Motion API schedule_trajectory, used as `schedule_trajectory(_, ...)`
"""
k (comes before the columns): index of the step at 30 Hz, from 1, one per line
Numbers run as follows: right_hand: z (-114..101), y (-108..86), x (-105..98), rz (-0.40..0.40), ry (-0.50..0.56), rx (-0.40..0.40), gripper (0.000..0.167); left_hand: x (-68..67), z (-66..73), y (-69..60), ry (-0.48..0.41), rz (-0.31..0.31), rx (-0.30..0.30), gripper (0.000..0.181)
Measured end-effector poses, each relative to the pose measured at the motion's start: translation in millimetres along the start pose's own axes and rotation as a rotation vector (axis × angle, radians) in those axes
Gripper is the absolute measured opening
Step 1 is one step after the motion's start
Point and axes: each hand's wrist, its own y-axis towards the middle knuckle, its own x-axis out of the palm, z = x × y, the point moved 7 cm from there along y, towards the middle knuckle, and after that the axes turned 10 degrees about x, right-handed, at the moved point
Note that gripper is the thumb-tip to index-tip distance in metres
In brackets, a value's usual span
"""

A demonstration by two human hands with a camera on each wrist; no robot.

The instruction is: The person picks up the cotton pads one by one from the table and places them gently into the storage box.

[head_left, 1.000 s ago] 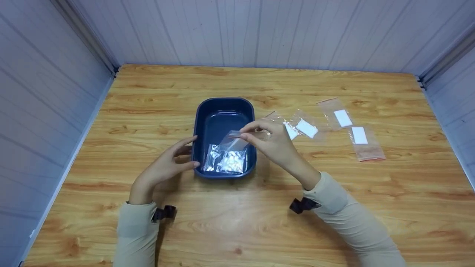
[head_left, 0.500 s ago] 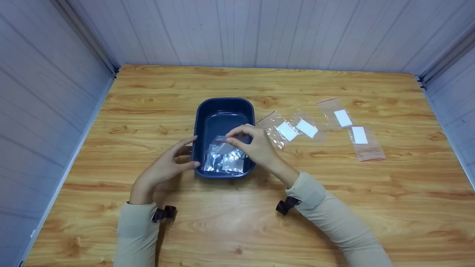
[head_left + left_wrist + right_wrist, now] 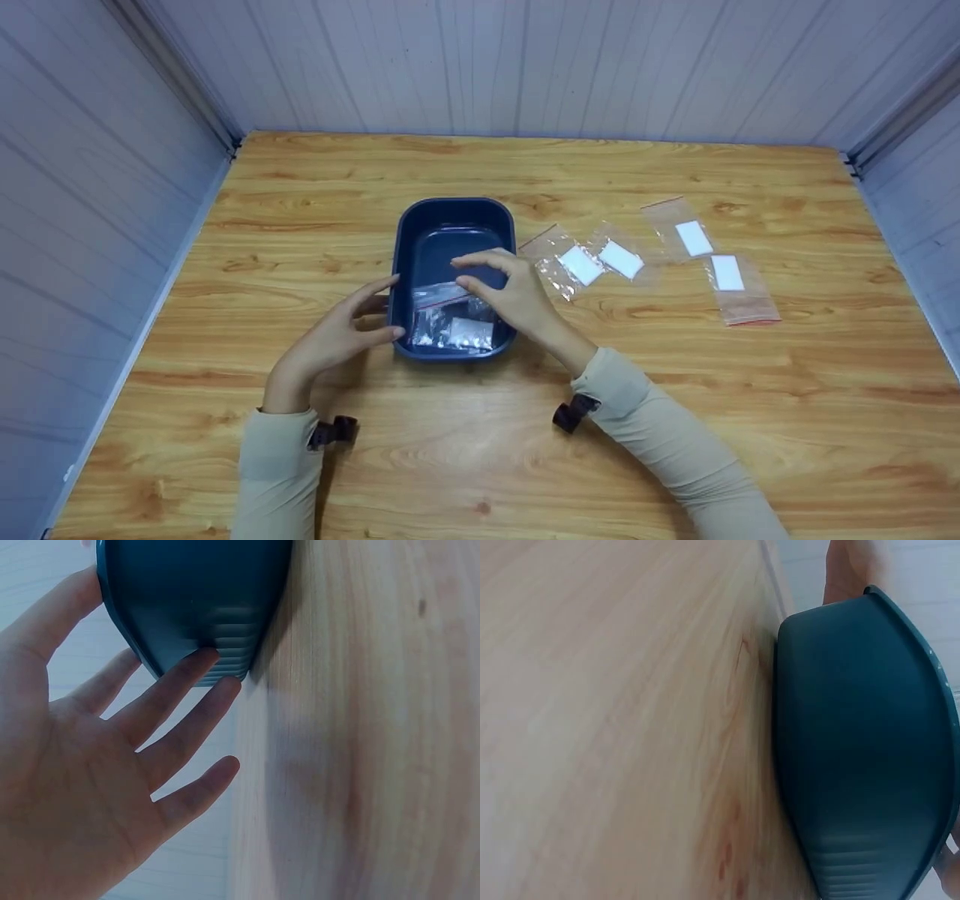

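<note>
A dark blue rectangular tub (image 3: pixel 446 251) stands on the table. Inside its near half lie clear zip bags, the top one with a red seal line (image 3: pixel 442 300) and a white rectangular piece (image 3: pixel 471 333) in it. The left hand (image 3: pixel 334 337) rests against the tub's left side with thumb and fingertips at the rim; in the left wrist view its fingers (image 3: pixel 172 697) are spread and fairly straight along the outer wall. Over the tub's right side hovers the right hand (image 3: pixel 519 296), thumb and index finger apart, nothing between them. Overlap hides how many bags lie there.
Right of the tub, several clear zip bags with white rectangular pieces lie on the wooden table (image 3: pixel 480 435), among them one bag (image 3: pixel 580 266) close to the right hand and another bag (image 3: pixel 742 292) farther right. Pale panels (image 3: pixel 480 67) wall the back and sides.
The right hand moved left and carried a zip bag over the tub, then let it go; the bag now lies on the others. Its thumb and index finger have parted. The left hand stayed put.
</note>
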Motion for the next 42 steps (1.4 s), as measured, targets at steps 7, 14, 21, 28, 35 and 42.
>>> schedule_trajectory(7, 2.0, 1.6, -5.8, 0.018, -0.017, 0.014, 0.025, 0.1, -0.4, 0.4, -0.003, 0.003, 0.005, 0.079)
schedule_trajectory(14, 8.0, 6.5, -22.7, 0.030, -0.005, 0.027, 0.028, 0.5, 0.2, 0.2, -0.009, 0.000, 0.012, 0.080)
schedule_trajectory(21, 16.3, 9.5, -48.1, 0.078, 0.040, 0.052, 0.030, 0.6, 0.8, 0.6, -0.011, -0.003, 0.018, 0.080)
schedule_trajectory(28, 26.4, 10.1, -71.3, 0.130, 0.010, 0.118, 0.030, 0.3, -0.5, -0.1, -0.009, -0.004, 0.018, 0.079)
schedule_trajectory(35, 38.2, 11.9, -88.4, 0.144, -0.021, 0.133, 0.030, 0.1, -0.4, -1.5, -0.014, 0.003, 0.021, 0.078)
schedule_trajectory(42, 47.7, 14.4, -97.1, 0.084, -0.073, 0.187, 0.029, 0.3, -0.6, -1.6, -0.018, -0.001, 0.019, 0.078)
